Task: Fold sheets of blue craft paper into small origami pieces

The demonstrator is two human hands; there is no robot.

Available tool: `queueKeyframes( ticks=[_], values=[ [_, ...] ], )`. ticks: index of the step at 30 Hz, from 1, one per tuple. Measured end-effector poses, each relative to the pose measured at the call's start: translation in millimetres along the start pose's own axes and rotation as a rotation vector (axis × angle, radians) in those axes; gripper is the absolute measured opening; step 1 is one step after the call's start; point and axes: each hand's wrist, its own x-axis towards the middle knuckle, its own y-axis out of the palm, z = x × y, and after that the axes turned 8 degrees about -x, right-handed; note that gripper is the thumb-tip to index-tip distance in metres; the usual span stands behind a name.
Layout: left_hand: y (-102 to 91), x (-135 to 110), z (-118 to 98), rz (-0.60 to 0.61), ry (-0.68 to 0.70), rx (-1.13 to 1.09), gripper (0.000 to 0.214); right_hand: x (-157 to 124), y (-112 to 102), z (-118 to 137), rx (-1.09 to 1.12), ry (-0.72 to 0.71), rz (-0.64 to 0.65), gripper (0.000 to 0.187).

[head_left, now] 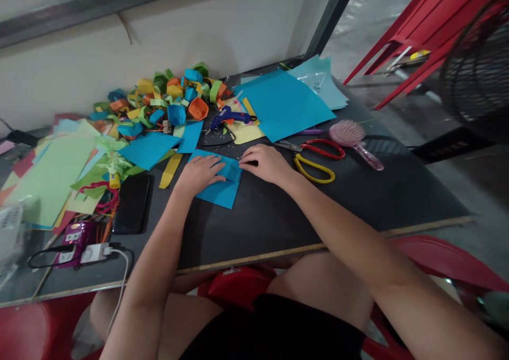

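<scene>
A blue sheet of paper (pixel 218 194) with a folded-over part lies on the dark table in front of me. My left hand (pixel 202 174) rests flat on its left side, fingers stretched across the fold. At the sheet's right edge, my right hand (pixel 260 163) pinches the paper's rim between thumb and fingers. Right of that hand lie scissors (pixel 321 149) with one red and one yellow handle loop. Behind the sheet sits a blue glue gun (pixel 234 116), and a yellow paper strip (pixel 170 170) is to the left.
Several folded paper pieces (pixel 159 103) are heaped along the wall. A large blue sheet (pixel 286 105) and a pink hairbrush (pixel 350 137) lie at right. At left are a black phone (pixel 132 203), coloured papers (pixel 51 174) and a purple power socket (pixel 73 243). A fan (pixel 477 68) stands beyond the table.
</scene>
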Motion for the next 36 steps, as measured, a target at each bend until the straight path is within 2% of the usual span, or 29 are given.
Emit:
queueKeyframes(
  ticks=[5,9,16,30,32,36],
  values=[
    [0.7,-2.4,-5.6,-0.062,0.109,0.010,0.029,0.7,1.2,0.0,0.000,-0.003,-0.008,0.022],
    [4.4,-0.8,-10.4,-0.039,0.168,0.018,0.029,1.1,0.6,-0.3,0.002,0.026,-0.014,0.020],
    [11.5,0.9,-9.0,-0.083,0.143,0.011,0.031,1.0,-0.4,0.7,0.017,0.019,-0.013,0.018],
    [8.0,1.6,-19.3,-0.085,0.055,-0.059,0.039,2.5,-1.7,1.4,0.038,0.025,0.005,0.018],
    [9.3,1.6,-16.9,-0.165,-0.016,-0.084,0.040,2.2,-2.7,2.7,0.020,0.021,0.018,0.019],
    [15.1,0.4,-4.5,-0.450,-0.370,-0.059,0.042,1.1,-4.0,5.0,-0.036,0.027,0.044,0.021]
  ],
)
